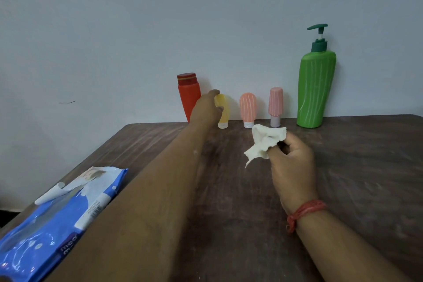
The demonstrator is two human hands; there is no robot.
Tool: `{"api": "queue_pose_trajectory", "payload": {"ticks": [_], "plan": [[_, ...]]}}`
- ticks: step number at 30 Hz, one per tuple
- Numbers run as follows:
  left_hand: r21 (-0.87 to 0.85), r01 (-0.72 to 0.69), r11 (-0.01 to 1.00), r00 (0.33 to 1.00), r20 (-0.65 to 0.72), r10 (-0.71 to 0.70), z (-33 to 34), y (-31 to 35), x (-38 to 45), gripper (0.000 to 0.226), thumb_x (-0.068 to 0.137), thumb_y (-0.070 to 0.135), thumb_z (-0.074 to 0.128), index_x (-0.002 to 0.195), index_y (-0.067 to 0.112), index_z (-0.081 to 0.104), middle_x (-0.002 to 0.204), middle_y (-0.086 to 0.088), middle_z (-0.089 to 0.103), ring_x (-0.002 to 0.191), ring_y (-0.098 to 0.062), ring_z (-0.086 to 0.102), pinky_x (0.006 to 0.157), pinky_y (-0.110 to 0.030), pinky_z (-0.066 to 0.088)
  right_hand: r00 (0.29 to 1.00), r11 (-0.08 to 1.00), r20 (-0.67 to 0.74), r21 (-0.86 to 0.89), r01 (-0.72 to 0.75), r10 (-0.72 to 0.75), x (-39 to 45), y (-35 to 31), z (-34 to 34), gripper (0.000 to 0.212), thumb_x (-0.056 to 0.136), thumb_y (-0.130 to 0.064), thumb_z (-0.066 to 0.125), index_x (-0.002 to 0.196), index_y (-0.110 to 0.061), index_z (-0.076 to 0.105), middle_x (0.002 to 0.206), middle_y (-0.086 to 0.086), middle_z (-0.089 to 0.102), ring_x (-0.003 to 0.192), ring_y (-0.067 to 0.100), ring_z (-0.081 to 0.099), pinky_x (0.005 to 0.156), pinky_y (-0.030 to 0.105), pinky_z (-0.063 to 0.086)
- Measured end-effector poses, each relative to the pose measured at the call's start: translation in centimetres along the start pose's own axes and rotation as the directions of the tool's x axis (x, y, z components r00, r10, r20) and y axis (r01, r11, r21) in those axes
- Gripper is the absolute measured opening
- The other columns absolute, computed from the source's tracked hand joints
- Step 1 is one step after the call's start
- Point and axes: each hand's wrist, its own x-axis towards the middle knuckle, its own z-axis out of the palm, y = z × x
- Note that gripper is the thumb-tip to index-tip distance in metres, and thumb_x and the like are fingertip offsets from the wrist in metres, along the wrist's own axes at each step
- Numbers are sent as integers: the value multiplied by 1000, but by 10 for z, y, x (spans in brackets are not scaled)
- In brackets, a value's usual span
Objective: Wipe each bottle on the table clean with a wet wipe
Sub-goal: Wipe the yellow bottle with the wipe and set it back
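Several bottles stand in a row against the wall at the table's far edge: a red bottle (188, 96), a small yellow bottle (223, 111), an orange striped one (248, 109), a pink striped one (275, 105) and a tall green pump bottle (315, 89). My left hand (207, 109) is stretched out to the yellow bottle, fingers curled round its left side. My right hand (290, 160) is over the middle of the table and grips a crumpled white wet wipe (263, 144).
A blue pack of wet wipes (57, 217) lies at the near left of the dark wooden table (366, 178), its flap peeled open. The wall rises directly behind the bottles.
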Motion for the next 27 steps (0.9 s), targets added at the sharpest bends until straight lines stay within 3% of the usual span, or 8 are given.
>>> {"api": "queue_pose_trajectory", "payload": {"ticks": [6, 10, 12, 14, 16, 18, 23, 27], "plan": [[9, 16, 1000, 996, -92, -15, 2, 8, -9, 44, 95, 14, 66, 137, 14, 57, 126, -10, 66, 110, -27, 64, 91, -36, 53, 999, 1000, -40, 13, 11, -10, 0, -2, -1, 35, 90, -8, 64, 87, -41, 74, 92, -9, 74, 86, 4, 69, 69, 14, 51], [-260, -14, 966, 998, -70, -4, -5, 14, -33, 39, 95, 15, 66, 134, 16, 60, 125, -5, 66, 108, -21, 64, 89, -29, 51, 1000, 999, -27, -42, 4, -5, -2, -4, 0, 36, 89, -4, 60, 87, -38, 72, 93, -7, 73, 89, 7, 68, 72, 17, 51], [-503, 70, 861, 996, -7, -86, -12, 15, -55, 38, 96, 17, 67, 133, 17, 58, 124, -3, 67, 108, -18, 66, 89, -30, 56, 1000, 996, -10, -87, 22, -23, -4, -8, 1, 43, 86, -2, 60, 82, -43, 70, 92, -8, 72, 87, 6, 67, 72, 16, 51], [-701, 206, 683, 976, 96, -196, -19, 17, -82, 39, 96, 16, 69, 132, 13, 54, 125, -7, 66, 107, -20, 69, 90, -37, 60, 999, 989, 4, -141, 48, -47, -6, -12, 3, 45, 85, 0, 60, 78, -44, 67, 89, -9, 70, 84, 3, 64, 70, 13, 49], [-815, 301, 496, 949, 202, -243, -28, 18, -110, 40, 97, 13, 68, 132, 2, 53, 127, -16, 66, 109, -28, 71, 93, -46, 60, 997, 979, 26, -190, 78, -75, -9, -17, 4, 45, 86, 3, 59, 81, -42, 64, 88, -14, 65, 81, -6, 59, 69, 9, 44], [-860, 332, 388, 938, 258, -230, -40, 19, -137, 34, 98, 12, 66, 128, -2, 57, 127, -20, 67, 112, -31, 70, 90, -45, 60, 993, 965, 55, -236, 113, -103, -14, -23, 3, 44, 85, 3, 59, 86, -41, 64, 89, -18, 60, 81, -9, 56, 72, 11, 44], [-912, 353, 208, 926, 309, -217, -66, 29, -189, 29, 100, 13, 62, 127, 3, 61, 129, -20, 66, 119, -35, 65, 92, -52, 59, 980, 929, 115, -317, 190, -161, -33, -39, -12, 38, 86, 2, 62, 93, -34, 69, 96, -8, 63, 88, -3, 58, 80, 17, 48], [-901, 368, 228, 924, 328, -196, -73, 30, -217, 27, 103, 23, 58, 130, 20, 58, 130, -15, 65, 117, -35, 66, 93, -60, 56, 985, 927, 127, -341, 153, -116, -55, -49, -27, 36, 91, 1, 61, 116, -22, 72, 111, -11, 64, 103, 2, 63, 90, 21, 52]]}}
